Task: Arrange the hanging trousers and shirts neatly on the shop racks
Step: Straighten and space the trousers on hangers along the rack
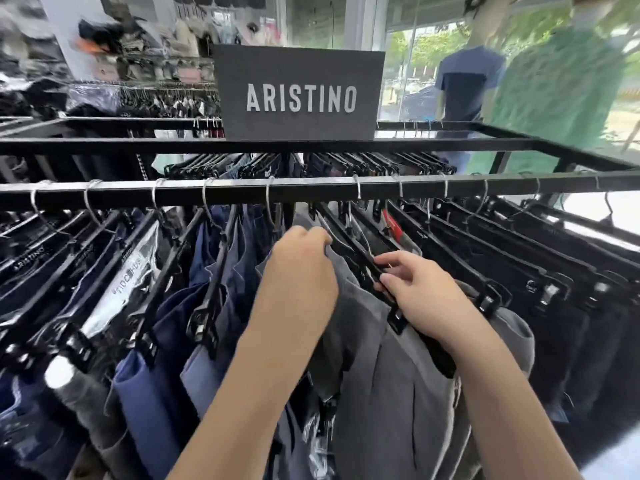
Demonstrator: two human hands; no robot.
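Closest to me, my two bare forearms rise to a pair of grey woven trousers (pixel 398 393) that hang about midway along the black metal rail (pixel 311 192), between the navy trousers (pixel 246 258) on my left and the packed row of black trousers (pixel 561 323) on my right. My left grip (pixel 301 271) is curled over the top edge of the grey waistband at its far end, just under the rail, knuckles up. My right grip (pixel 419 292) pinches the black plastic clip hanger (pixel 349 249) between thumb and fingertips partway along its bar, short of the near clip. The step, as I judge it, is squaring this one pair on its hanger and setting it in line with its neighbours. To do it well I should hold the hanger steady with the right and let the left smooth the waistband flat along the bar, so the cloth sits evenly in both clips rather than bunching as it does near my right wrist. I cannot tell which of the silver wire hooks (pixel 356 188) is this hanger's, so I would check that it faces the same way as the rest before sliding. The gaps look wider on the navy side than on the black side, and evening them would finish the job. Pulling on cloth alone could slip it from a clip.
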